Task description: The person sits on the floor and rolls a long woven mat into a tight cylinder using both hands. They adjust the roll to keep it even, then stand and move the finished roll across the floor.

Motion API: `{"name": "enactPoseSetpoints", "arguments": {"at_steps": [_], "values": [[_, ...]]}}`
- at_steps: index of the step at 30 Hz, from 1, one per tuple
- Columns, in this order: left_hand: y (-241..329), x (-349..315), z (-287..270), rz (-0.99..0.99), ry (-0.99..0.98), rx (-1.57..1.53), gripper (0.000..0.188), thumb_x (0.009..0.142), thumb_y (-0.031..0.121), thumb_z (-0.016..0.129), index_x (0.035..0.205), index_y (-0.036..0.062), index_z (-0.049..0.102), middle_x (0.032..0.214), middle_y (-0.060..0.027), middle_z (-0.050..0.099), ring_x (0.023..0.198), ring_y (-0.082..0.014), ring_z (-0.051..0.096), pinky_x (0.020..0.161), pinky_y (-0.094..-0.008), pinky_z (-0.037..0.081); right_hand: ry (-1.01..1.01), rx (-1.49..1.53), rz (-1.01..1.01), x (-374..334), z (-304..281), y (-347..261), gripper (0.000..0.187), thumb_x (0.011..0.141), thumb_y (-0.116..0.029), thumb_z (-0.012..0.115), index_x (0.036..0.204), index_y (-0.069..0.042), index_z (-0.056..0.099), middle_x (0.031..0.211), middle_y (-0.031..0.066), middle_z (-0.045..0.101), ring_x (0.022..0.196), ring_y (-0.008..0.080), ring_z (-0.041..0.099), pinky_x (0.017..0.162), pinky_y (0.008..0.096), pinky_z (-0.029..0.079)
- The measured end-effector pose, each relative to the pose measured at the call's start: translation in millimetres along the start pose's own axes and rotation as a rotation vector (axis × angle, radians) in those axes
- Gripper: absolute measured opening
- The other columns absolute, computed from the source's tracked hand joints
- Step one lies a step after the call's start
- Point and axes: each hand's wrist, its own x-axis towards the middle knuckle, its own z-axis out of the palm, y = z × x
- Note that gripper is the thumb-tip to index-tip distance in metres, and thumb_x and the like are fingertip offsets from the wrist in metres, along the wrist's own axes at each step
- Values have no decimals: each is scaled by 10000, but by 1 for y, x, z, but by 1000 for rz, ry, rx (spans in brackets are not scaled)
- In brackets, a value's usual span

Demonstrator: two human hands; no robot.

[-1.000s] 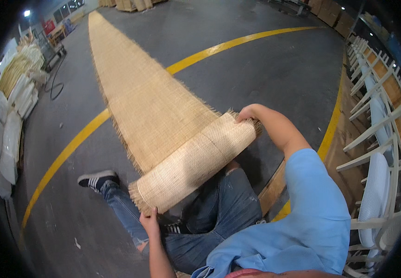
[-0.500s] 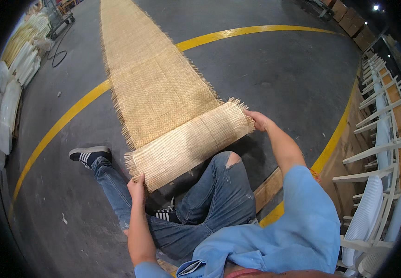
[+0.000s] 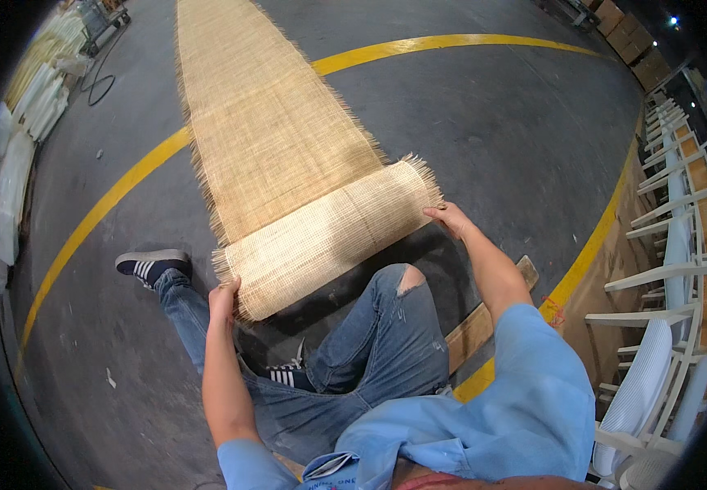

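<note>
A roll of woven cane webbing (image 3: 329, 238), straw-coloured with frayed ends, lies across the floor in front of my bent knee. From its far side the unrolled strip of the same webbing (image 3: 276, 147) runs away from me, flat on the floor. My left hand (image 3: 223, 300) grips the roll's left end, thumb on the near side. At the right end, my right hand (image 3: 450, 219) holds the near edge with the thumb on top. The undersides of both hands' grips are hidden behind the roll.
Yellow lines (image 3: 137, 175) curve across the dark floor. A wooden board (image 3: 472, 335) lies right of my knee. White chair frames (image 3: 664, 273) line the right side. Plastic-wrapped bundles (image 3: 12, 196) stand at the left, with a black cable (image 3: 102, 86) beyond. Cardboard boxes (image 3: 627, 33) are stacked far right.
The roll has shifted a little away from me and to the left, with my left hand on it. My right hand has moved to the near side of the right end, its thumb now on top.
</note>
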Motion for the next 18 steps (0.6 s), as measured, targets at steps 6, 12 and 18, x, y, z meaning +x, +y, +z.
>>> {"name": "enactPoseSetpoints", "arguments": {"at_steps": [6,12,18], "values": [[-10,-11,-17,22,-51,-72,384,954,174,714,1245,-69,655,1137,-127,728,965,-217,706,839,-342,543,60,125,-30,-10,9,2,503,933,-487,715,1205,-63,719,1096,18,726,980,148,633,887,311,475],[-32,-34,-38,21,-23,-13,441,957,256,720,1250,-65,644,1119,-139,725,940,-249,711,822,-375,561,21,69,-94,-28,18,4,565,1001,-557,599,1175,-35,729,1063,38,736,951,146,649,854,309,498],[-8,-26,-35,30,20,37,480,982,282,690,1301,-65,596,1143,-123,706,954,-227,701,851,-355,548,208,-162,-144,-11,32,-5,584,945,-537,689,1015,38,765,975,93,755,853,191,683,802,340,524]]}}
